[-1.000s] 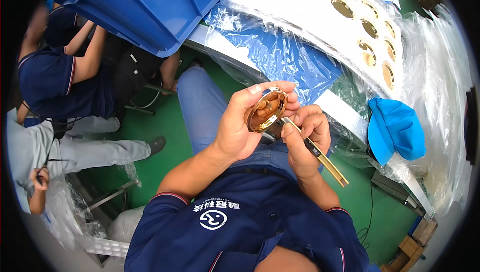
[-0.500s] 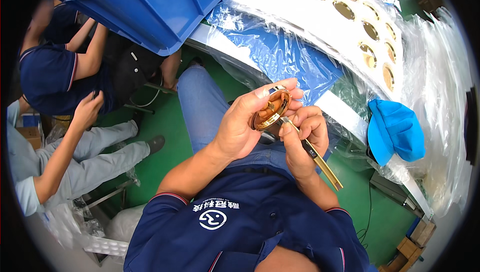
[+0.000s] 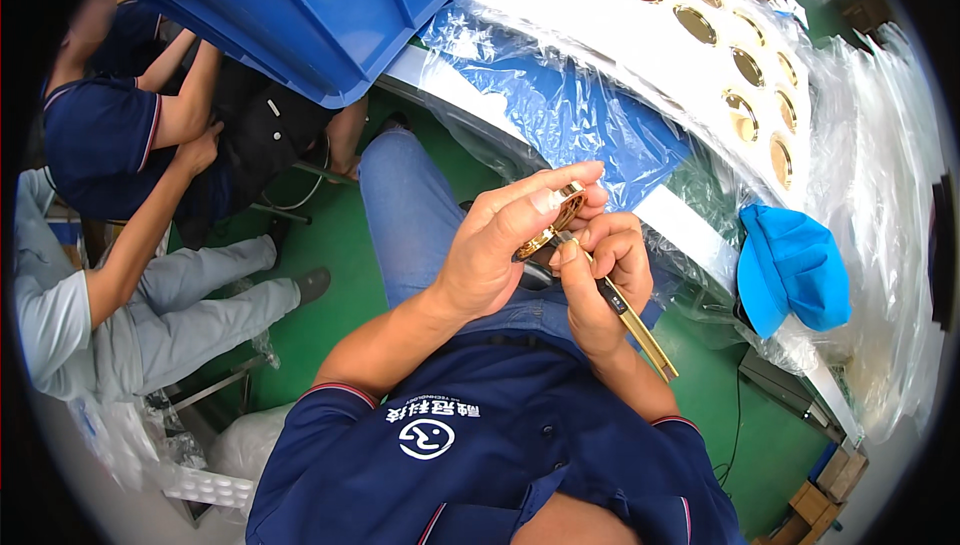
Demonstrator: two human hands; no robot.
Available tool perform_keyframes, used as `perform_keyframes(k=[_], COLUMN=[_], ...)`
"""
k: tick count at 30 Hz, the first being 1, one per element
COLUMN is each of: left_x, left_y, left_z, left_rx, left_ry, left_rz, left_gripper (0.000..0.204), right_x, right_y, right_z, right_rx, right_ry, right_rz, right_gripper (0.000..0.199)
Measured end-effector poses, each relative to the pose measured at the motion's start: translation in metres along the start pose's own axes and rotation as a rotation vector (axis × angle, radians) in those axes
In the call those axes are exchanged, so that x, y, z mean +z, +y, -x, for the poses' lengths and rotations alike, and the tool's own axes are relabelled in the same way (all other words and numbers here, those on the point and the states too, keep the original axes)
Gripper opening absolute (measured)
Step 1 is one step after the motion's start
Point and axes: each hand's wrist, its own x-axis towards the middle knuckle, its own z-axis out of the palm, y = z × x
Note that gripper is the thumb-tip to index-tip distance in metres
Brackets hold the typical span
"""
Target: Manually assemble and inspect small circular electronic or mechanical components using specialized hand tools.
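Note:
My left hand (image 3: 478,255) is closed around a shiny gold round part (image 3: 538,243) with a raised rim, thumb and fingers on its edge. The part is tilted, so its rim shows nearly edge-on and some of its inside is hidden. In my right hand (image 3: 608,280) is a gold utility knife (image 3: 640,330) with a black slider. Its front end meets the near rim of the gold part, beside my right thumb and index finger. Whether the blade touches the metal is too small to tell. Both hands are above my lap.
Several similar gold parts (image 3: 694,25) lie on a white sheet (image 3: 560,10) on the table, with clear plastic film around it. A blue bin (image 3: 300,15) stands at the far left, a blue cap (image 3: 795,270) at the right. Two people sit close on my left.
My left hand has turned the gold part more edge-on. The knife has shifted slightly left with my right hand. On the left, a person's forearm has moved up toward another person's arm.

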Motion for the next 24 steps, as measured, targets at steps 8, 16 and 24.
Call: perform_keyframes(k=[8,16,24], left_x=[0.0011,0.0003,-0.0046], left_y=[-0.0004,-0.0044,-0.006], left_z=[-0.0001,0.0014,0.0013], left_rx=[-0.008,-0.047,-0.028], left_ry=[0.019,-0.007,-0.037], left_rz=[-0.009,0.102,0.129], left_gripper=[0.056,0.049,0.047], right_x=[0.0025,0.0045,0.0056], right_y=[0.0048,-0.0025,-0.001], right_z=[0.002,0.0022,0.0026], right_rx=[-0.016,0.016,0.042], right_ry=[0.014,0.052,0.062], right_rz=[0.015,-0.086,-0.145], right_gripper=[0.026,0.027,0.026])
